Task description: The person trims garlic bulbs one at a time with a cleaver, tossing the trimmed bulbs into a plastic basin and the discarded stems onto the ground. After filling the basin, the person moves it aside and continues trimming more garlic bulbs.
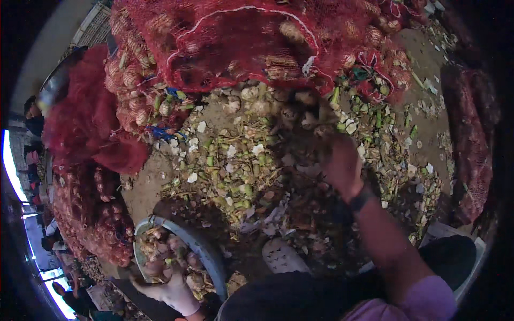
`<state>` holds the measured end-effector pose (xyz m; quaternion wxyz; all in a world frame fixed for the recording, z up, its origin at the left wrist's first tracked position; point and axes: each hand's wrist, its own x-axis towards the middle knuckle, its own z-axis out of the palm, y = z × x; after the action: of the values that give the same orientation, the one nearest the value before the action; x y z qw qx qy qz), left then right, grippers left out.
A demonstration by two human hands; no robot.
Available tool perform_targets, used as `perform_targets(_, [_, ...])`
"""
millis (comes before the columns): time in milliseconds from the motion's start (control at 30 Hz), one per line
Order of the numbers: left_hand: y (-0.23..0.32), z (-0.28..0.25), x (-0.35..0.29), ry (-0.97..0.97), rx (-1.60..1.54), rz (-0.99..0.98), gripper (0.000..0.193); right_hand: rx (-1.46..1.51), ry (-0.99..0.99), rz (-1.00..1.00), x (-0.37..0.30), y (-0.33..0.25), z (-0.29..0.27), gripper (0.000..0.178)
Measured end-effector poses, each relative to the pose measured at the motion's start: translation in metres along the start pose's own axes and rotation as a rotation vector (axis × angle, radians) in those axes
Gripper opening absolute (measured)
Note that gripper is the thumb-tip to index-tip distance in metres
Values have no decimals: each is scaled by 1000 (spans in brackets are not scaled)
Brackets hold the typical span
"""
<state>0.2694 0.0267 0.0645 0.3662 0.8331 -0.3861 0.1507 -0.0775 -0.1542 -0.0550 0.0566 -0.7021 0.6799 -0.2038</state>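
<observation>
My right hand (338, 160) reaches forward, blurred by motion, to a heap of loose pale bulbs (278, 104) lying at the mouth of a big red mesh sack (235, 43). Its fingers are among the bulbs, and their grip is too blurred to read. A dark band (362, 199) circles that wrist. My left hand (172, 291), in a pale glove, lies at the near edge of a round metal basin (206, 251) holding several bulbs (163, 251). Whether it grips the rim or a bulb is unclear.
More red mesh sacks of bulbs (101, 214) stand at the left and another (476, 155) at the right. Cut green stems and white peel (235, 171) litter the dirt ground. My white shoe (281, 257) and dark trouser leg (300, 299) are below. People sit at the far left edge.
</observation>
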Motion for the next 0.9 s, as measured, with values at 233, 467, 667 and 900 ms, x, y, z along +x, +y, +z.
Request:
perform_targets(233, [89,78,-25,-475,-382,124,59,346,180,229,42,27,21,39])
perform_targets(467, [135,131,-42,-765,-152,809,59,733,-220,184,-21,-78,-40,20])
perform_targets(667, [63,142,-68,-997,-330,429,17,570,-238,-330,-41,-78,-38,25])
perform_targets(900, [106,110,-29,-656,-368,608,25,709,-679,244,-41,-55,-4,27])
